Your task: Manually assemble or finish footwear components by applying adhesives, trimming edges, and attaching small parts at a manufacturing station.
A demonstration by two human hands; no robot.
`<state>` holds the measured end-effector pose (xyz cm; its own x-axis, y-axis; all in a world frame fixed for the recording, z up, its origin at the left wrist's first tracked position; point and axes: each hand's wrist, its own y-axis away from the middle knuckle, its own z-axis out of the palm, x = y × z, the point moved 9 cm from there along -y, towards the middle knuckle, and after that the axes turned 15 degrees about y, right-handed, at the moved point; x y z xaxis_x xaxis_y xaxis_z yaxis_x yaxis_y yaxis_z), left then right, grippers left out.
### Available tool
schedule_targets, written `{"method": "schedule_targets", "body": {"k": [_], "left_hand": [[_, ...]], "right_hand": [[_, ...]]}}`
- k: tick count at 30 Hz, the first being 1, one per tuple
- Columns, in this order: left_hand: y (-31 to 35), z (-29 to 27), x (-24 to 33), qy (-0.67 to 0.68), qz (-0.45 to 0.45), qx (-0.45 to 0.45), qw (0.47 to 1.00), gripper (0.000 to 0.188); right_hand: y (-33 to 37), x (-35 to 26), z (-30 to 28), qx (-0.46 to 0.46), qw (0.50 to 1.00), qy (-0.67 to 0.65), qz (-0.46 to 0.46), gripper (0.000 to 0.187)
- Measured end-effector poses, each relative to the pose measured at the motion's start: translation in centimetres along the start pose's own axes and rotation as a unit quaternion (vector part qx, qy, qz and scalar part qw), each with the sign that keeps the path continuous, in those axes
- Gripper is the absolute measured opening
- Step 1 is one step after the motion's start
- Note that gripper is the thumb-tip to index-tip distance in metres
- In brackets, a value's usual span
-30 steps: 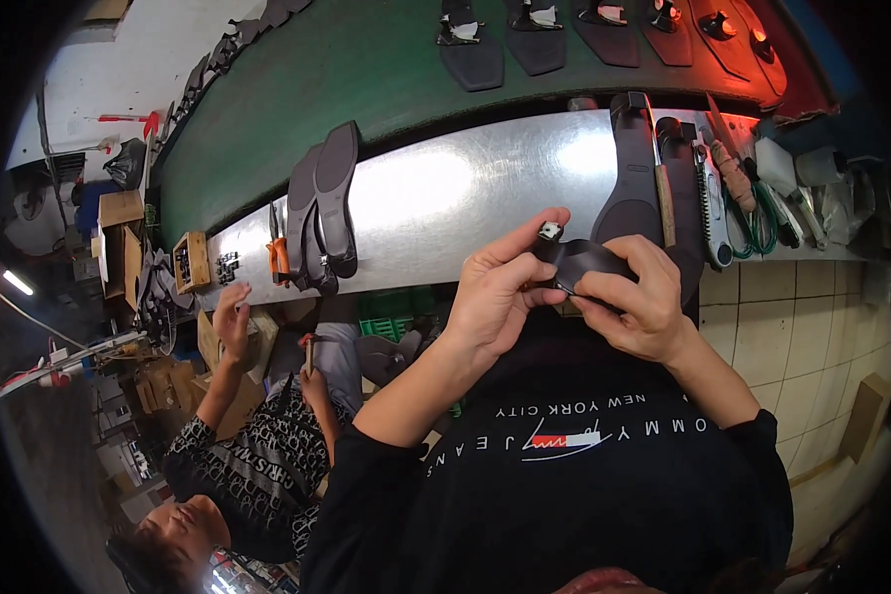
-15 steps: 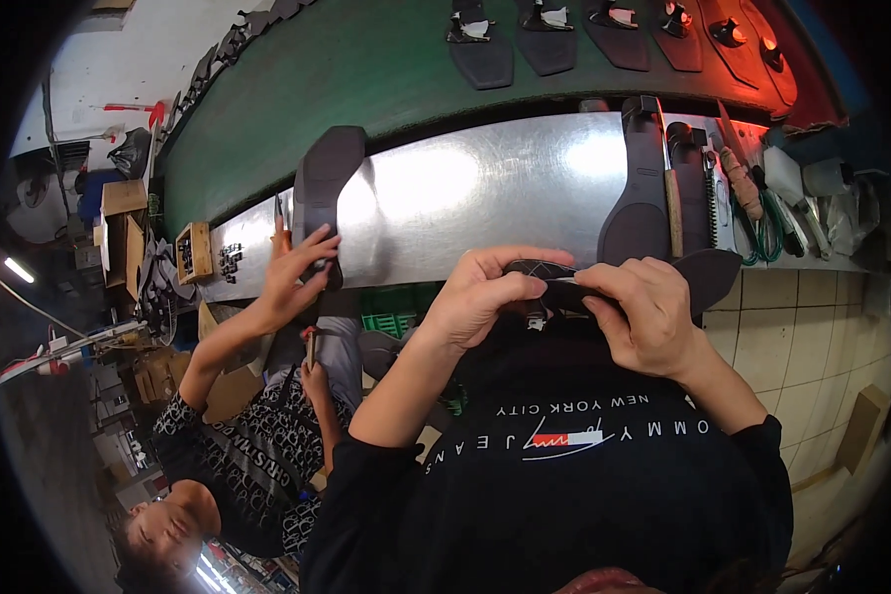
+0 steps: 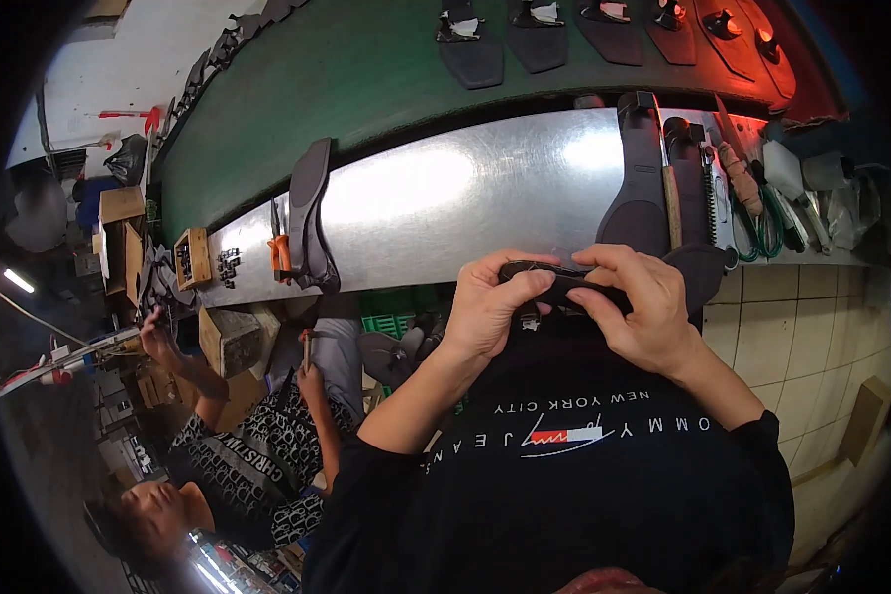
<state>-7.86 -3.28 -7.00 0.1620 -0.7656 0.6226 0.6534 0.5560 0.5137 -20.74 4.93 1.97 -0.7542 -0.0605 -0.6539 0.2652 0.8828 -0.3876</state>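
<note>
Close to my chest, a dark sandal sole (image 3: 700, 280) with a strap is held between my two hands. My left hand (image 3: 493, 305) is closed on its left end, thumb pressed over the dark strap (image 3: 525, 268). On the other side, my right hand (image 3: 643, 302) pinches the edge between thumb and fingers. The wide end of the sole sticks out beyond my right hand. A small shiny piece (image 3: 532, 323) hangs below my left fingers; its kind cannot be made out.
Ahead lies a metal bench top (image 3: 445, 203) with dark soles (image 3: 312, 213), orange-handled pliers (image 3: 280, 247) and a wooden box (image 3: 194, 255). Tools (image 3: 738, 183) crowd its right end. Beyond, a green conveyor belt (image 3: 366, 79) carries several sandals. At left, a co-worker (image 3: 257, 455) holds a hammer (image 3: 307, 346).
The co-worker's empty hand has left the bench soles and moved leftward. Those soles now lie shifted, with the pliers uncovered. My right fingers have shifted slightly on the sandal sole.
</note>
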Motion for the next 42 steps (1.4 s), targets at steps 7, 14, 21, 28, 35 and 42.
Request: {"method": "schedule_targets", "body": {"k": [7, 14, 21, 28, 35, 42], "left_hand": [[-0.3, -0.2, 0.0, -0.024, 0.022, 0.003, 0.999, 0.012], [-0.6, 0.1, -0.3, -0.043, 0.013, -0.011, 0.999, 0.015], [-0.2, 0.8, 2.1, 0.005, 0.054, -0.025, 0.998, 0.04], [0.0, -1.6, 4.6, 0.082, 0.165, 0.024, 0.983, 0.039], [0.3, -1.6, 3.7, 0.078, 0.155, 0.025, 0.984, 0.036], [-0.1, -0.8, 3.4, 0.078, 0.135, 0.0, 0.988, 0.034]], "right_hand": [[0.3, 0.4, 0.7, 0.0, 1.0, 0.01, 0.012, 0.021], [-0.2, 2.1, 1.7, -0.103, 0.977, -0.115, 0.149, 0.01], [-3.7, -0.3, -2.9, 0.02, 0.998, 0.048, -0.04, 0.012], [-0.3, 11.7, -6.4, 0.093, 0.935, 0.303, 0.159, 0.024], [0.3, 12.7, -3.8, 0.065, 0.924, 0.329, 0.181, 0.034], [-1.0, 13.2, -3.0, 0.036, 0.915, 0.343, 0.211, 0.035]]}}
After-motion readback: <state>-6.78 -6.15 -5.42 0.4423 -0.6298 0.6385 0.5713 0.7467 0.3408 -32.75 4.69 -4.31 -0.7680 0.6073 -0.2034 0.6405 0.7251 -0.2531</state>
